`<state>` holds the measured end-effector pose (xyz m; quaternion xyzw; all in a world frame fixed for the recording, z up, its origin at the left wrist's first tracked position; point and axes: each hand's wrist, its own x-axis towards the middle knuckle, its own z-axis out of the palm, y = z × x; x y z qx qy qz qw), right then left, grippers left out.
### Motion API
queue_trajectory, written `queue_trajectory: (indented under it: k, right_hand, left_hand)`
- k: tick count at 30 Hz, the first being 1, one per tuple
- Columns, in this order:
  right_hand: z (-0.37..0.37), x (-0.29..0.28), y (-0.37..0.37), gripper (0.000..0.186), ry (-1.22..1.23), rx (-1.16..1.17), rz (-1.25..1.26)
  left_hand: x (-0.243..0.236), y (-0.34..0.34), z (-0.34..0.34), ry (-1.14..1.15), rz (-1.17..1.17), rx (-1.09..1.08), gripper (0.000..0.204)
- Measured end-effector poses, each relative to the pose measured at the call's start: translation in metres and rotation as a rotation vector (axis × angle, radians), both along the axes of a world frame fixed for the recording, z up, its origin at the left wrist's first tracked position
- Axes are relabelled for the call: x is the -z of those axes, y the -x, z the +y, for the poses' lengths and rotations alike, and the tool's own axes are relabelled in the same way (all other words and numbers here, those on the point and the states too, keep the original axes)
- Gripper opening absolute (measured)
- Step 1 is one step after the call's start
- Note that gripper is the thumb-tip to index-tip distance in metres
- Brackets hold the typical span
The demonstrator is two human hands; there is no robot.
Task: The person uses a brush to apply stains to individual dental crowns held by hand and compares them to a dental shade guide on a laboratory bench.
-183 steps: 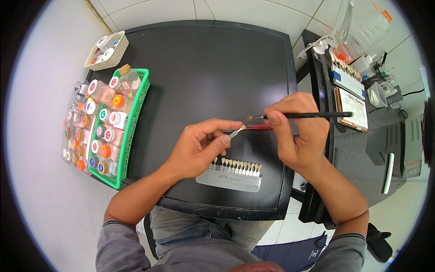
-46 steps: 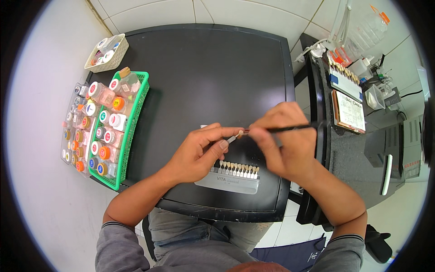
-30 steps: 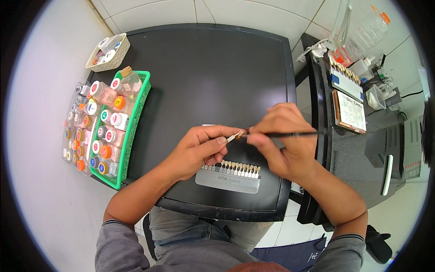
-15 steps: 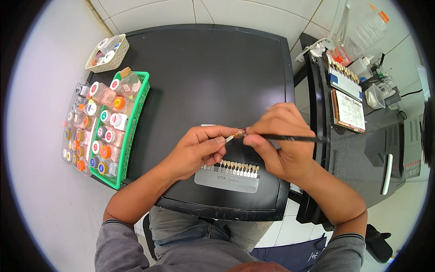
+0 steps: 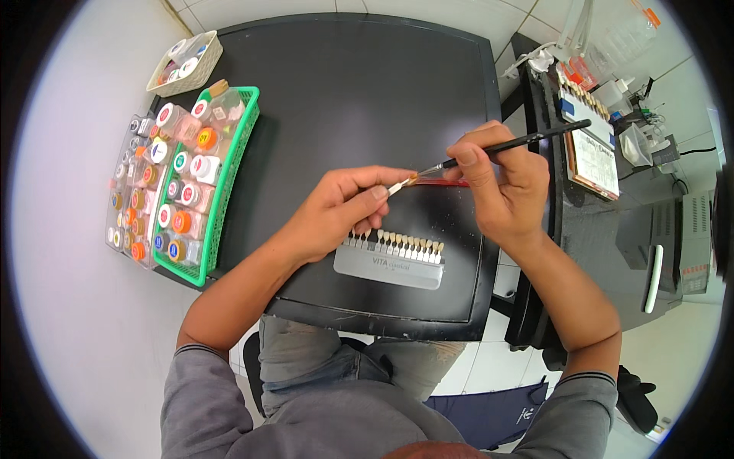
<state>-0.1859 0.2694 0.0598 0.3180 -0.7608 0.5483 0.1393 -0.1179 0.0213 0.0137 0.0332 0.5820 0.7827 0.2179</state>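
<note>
My left hand pinches a small pale stick with a tooth-shaped tip. In my right hand is a slim black paintbrush, slanting up to the right; its tip touches or almost touches the small tooth piece. A narrow translucent red object lies on the desk behind that tip, partly hidden by my right fingers. Just below my hands, a grey shade guide with several tooth-shaped tabs rests on the black desk.
At left stand a green basket of capped jars, a clear case of bottles and a cream basket. On the dark side table at right are an open notebook, another shade guide, plastic containers and grey equipment.
The view has shifted, so the desk appears higher. My right hand is raised and angled differently, with the brush handle now tilted upward to the right rather than level.
</note>
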Motion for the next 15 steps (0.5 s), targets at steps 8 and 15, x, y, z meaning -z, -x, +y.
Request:
queue_trajectory:
  k: [8, 15]
  right_hand:
    - [-0.0015, -0.0087, -0.0023, 0.012, 0.041, 0.037, -0.044]
    - [-0.0027, -0.0105, -0.0041, 0.009, -0.047, 0.111, -0.010]
  left_hand:
    - [0.0016, 0.0005, 0.0026, 0.351, 0.434, -0.069, 0.039]
    - [-0.0020, -0.0002, 0.0033, 0.414, 0.450, -0.053, 0.039]
